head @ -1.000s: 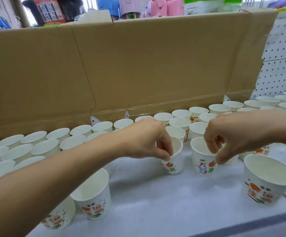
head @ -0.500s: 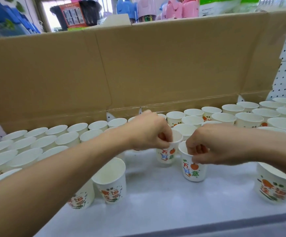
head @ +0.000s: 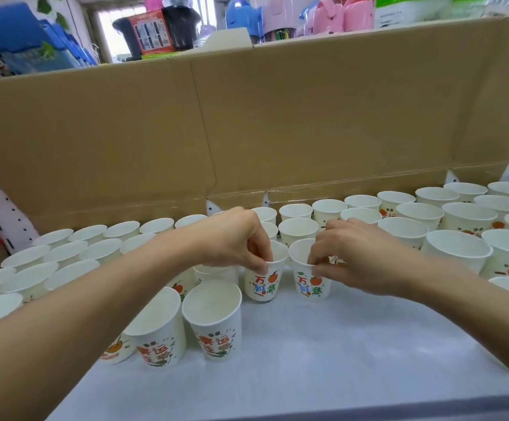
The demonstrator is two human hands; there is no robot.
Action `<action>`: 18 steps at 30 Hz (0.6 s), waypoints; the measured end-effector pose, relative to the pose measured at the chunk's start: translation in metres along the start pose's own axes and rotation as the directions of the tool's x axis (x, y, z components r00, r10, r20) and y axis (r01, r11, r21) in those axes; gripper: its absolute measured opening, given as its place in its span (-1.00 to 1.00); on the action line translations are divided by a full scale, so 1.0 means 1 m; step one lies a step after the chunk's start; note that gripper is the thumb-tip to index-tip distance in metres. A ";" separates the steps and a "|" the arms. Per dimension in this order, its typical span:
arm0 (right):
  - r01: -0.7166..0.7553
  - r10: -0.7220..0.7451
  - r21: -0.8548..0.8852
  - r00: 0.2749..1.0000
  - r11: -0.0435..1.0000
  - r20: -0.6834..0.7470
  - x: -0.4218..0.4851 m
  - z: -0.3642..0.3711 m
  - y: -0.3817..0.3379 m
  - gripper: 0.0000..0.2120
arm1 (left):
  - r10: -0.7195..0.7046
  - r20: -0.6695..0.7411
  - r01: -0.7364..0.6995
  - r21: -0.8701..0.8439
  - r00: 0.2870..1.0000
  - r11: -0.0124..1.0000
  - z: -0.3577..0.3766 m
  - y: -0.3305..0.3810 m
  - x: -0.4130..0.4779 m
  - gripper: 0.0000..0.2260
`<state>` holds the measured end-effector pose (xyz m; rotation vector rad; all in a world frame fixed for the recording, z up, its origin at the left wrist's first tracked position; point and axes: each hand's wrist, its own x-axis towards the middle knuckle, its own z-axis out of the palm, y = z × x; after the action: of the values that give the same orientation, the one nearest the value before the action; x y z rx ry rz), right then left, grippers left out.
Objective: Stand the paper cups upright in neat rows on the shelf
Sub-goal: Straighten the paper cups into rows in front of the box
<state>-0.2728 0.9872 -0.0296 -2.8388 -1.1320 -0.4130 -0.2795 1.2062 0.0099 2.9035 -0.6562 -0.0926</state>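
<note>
Left hand [head: 235,238] pinches left cup [head: 262,282] by its rim, right hand [head: 356,256] pinches right cup [head: 311,285] at its 3 o'clock. Rim grips keep both upright, presumably to square the shelf [head: 338,344] row.

On the near side of the cardboard sheet [head: 308,117], all that shows of the person is two arms. The left forearm [head: 95,314] and right forearm [head: 460,299] are bare from the wrist back to the picture's edge, smooth and slim. The left hand [head: 232,238] and right hand [head: 359,253], just below the cardboard's foot, are bare too, with knuckles ridging their backs. The nails are too small to judge.
</note>
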 end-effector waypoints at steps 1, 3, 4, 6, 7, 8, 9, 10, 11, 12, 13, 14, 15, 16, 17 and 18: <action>-0.002 0.002 0.012 1.000 1.000 -0.008 0.001 0.001 0.001 -0.83 | -0.003 -0.004 0.003 -0.001 1.000 1.000 0.001 0.000 -0.001 -0.92; -0.010 0.011 0.026 1.000 1.000 -0.023 0.001 0.004 0.001 -0.82 | -0.004 -0.011 0.004 -0.002 1.000 1.000 0.003 -0.001 -0.002 -0.91; -0.014 0.015 0.025 0.999 1.000 -0.029 0.001 0.004 0.000 -0.82 | -0.001 -0.012 0.001 -0.004 1.000 1.000 0.004 -0.002 -0.002 -0.90; -0.015 0.016 0.005 0.999 1.000 -0.037 0.001 0.005 -0.001 -0.81 | 0.011 -0.005 -0.011 -0.023 1.000 1.000 0.006 -0.003 -0.002 -0.90; -0.015 0.014 -0.008 0.999 1.000 -0.041 0.001 0.005 -0.001 -0.80 | 0.016 -0.001 -0.016 -0.034 1.000 0.999 0.007 -0.004 -0.002 -0.90; -0.016 0.015 -0.018 0.999 1.000 -0.047 0.000 0.005 -0.001 -0.80 | 0.019 0.000 -0.019 -0.041 1.000 0.999 0.008 -0.005 -0.002 -0.89; -0.021 0.019 -0.023 0.998 1.000 -0.054 0.000 0.005 -0.001 -0.80 | 0.022 0.000 -0.022 -0.045 1.000 0.999 0.009 -0.005 -0.002 -0.89; -0.027 0.026 -0.023 0.998 0.999 -0.061 0.000 0.005 -0.001 -0.80 | 0.027 -0.001 -0.027 -0.051 1.000 0.998 0.009 -0.005 -0.003 -0.88; -0.033 0.032 -0.020 0.997 0.999 -0.070 0.000 0.005 -0.002 -0.80 | 0.035 -0.004 -0.035 -0.058 0.999 0.998 0.008 -0.005 -0.004 -0.87; -0.038 0.036 -0.016 0.996 0.999 -0.077 0.000 0.006 -0.002 -0.81 | 0.043 -0.010 -0.043 -0.061 0.999 0.997 0.007 -0.004 -0.005 -0.86; -0.042 0.041 -0.010 0.996 0.999 -0.084 0.000 0.007 -0.002 -0.80 | 0.048 -0.019 -0.049 -0.058 0.999 0.997 0.006 -0.004 -0.007 -0.83; -0.047 0.047 0.001 0.995 0.999 -0.090 -0.001 0.008 -0.002 -0.79 | 0.046 -0.036 -0.048 -0.049 0.998 0.998 0.006 -0.004 -0.009 -0.79; -0.057 0.059 0.024 0.993 0.998 -0.099 -0.002 0.010 -0.003 -0.77 | 0.036 -0.068 -0.039 -0.037 0.997 0.999 0.005 -0.004 -0.011 -0.74; -0.072 0.078 0.059 0.990 0.996 -0.114 -0.003 0.011 -0.004 -0.71 | 0.019 -0.108 -0.021 -0.024 0.994 0.999 0.006 -0.004 -0.012 -0.68; -0.089 0.102 0.101 0.985 0.991 -0.138 -0.005 0.013 -0.005 -0.64 | 0.001 -0.149 -0.001 -0.002 0.989 1.000 0.007 -0.005 -0.013 -0.62; -0.103 0.125 0.132 0.978 0.986 -0.166 -0.007 0.015 -0.006 -0.55 | -0.013 -0.184 0.020 0.037 0.983 0.999 0.009 -0.006 -0.013 -0.55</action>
<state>-0.2780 0.9895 -0.0464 -2.6838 -0.9240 -0.5496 -0.2897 1.2162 0.0004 2.9076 -0.6087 0.1864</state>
